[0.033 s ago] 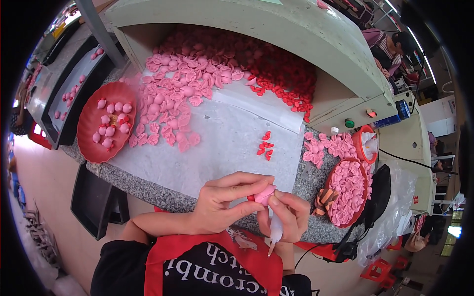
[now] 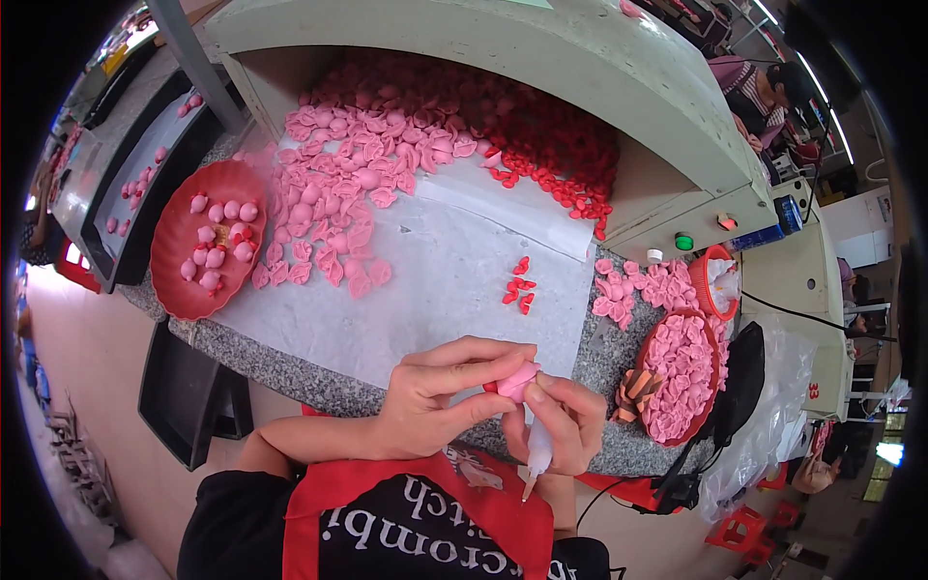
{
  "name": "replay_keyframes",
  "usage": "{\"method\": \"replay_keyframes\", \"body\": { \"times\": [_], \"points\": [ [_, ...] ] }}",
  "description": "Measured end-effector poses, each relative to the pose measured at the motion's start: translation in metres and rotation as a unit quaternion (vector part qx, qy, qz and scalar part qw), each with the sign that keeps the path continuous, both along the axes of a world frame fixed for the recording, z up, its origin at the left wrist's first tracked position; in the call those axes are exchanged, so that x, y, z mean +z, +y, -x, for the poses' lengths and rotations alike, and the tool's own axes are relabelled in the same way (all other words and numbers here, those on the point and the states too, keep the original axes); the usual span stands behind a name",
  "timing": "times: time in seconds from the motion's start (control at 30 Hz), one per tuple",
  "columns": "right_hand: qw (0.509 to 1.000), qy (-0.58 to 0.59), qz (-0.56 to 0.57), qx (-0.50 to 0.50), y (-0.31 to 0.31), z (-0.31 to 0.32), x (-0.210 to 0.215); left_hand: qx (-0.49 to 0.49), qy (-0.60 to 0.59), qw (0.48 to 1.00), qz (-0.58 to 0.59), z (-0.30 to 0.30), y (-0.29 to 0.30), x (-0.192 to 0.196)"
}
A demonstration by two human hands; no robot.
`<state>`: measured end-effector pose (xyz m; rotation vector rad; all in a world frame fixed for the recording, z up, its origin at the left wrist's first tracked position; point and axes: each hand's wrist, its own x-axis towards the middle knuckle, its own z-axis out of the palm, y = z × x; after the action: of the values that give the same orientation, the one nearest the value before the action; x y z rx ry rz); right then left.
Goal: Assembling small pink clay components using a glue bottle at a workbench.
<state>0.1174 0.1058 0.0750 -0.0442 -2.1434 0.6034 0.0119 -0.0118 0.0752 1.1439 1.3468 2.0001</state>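
Observation:
Between the fingertips of both hands, just past the table's near edge, is a small rounded pink toy piece (image 2: 519, 382) with a bit of red at its left. My left hand (image 2: 425, 401) pinches it from the left, thumb below and fingers above. My right hand (image 2: 568, 420) grips its other side with thumb and forefinger. Tucked in the right hand's lower fingers is a small whitish squeeze bottle (image 2: 540, 450), its thin needle tip pointing down toward my apron. The finger contact with the piece is partly hidden.
Pink moulded pieces (image 2: 333, 193) and small red pieces (image 2: 556, 184) spill from under a pale metal hood (image 2: 464, 43). A few red pieces (image 2: 519, 286) lie on white paper. A red dish (image 2: 184, 280) stands left; a bowl of pink pieces (image 2: 681, 377) stands right.

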Motion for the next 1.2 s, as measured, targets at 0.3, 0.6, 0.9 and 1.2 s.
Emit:
{"method": "replay_keyframes", "body": {
  "times": [0.3,0.6,0.9,1.2],
  "points": [
    [1.0,0.013,-0.026,0.011,0.002,0.003,0.002,0.0,-0.06,0.998,0.003,-0.002,-0.001,0.002],
    [0.999,-0.014,-0.043,0.03,0.002,0.009,0.01,-0.011,-0.206,0.978,-0.031,-0.004,-0.002,-0.006],
    [0.998,0.024,0.062,0.001,-0.001,0.015,0.007,-0.02,-0.185,0.98,-0.068,0.0,-0.005,-0.008],
    [0.995,-0.029,0.08,0.057,0.007,0.02,0.016,-0.02,-0.206,0.977,-0.056,-0.001,-0.005,-0.007]
  ]
}}
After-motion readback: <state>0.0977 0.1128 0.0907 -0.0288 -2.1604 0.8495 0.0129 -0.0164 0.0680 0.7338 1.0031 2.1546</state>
